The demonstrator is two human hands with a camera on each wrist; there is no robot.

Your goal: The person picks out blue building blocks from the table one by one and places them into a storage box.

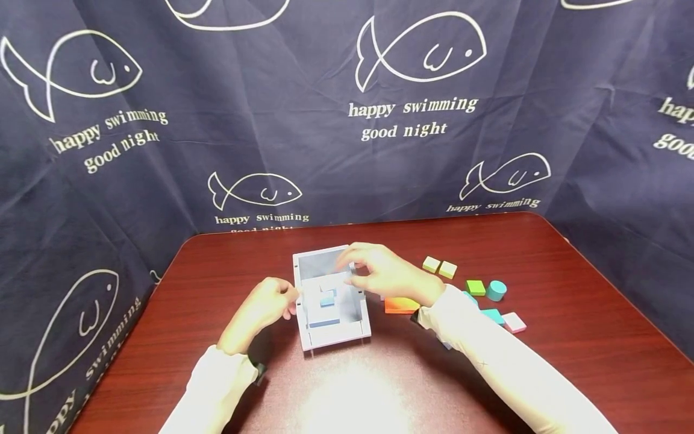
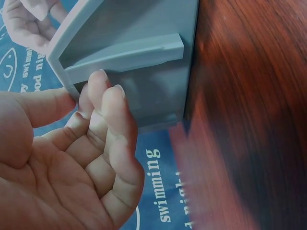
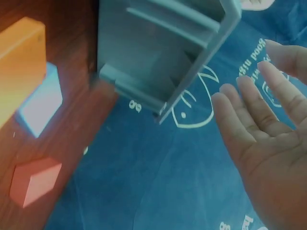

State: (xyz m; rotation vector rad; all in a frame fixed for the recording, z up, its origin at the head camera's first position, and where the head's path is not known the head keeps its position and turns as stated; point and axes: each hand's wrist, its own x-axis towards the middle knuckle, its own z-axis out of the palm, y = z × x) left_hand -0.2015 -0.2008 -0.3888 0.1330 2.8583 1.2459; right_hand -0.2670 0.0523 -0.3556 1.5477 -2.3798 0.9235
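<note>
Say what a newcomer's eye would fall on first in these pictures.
Probably the dark blue curtain with white fish outlines and "happy swimming good night", hanging behind the table. Next comes the pale box on the table, with the left hand at its left edge and the right hand by its right rim. Bright colors also stand out right of the box, notably the orange block.

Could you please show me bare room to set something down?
The table looks bare between its left edge and the left hand, and from the pink block to the table's right edge. It is crowded right of the box, with the orange block, green block and cylinder near the right sleeve.
</note>
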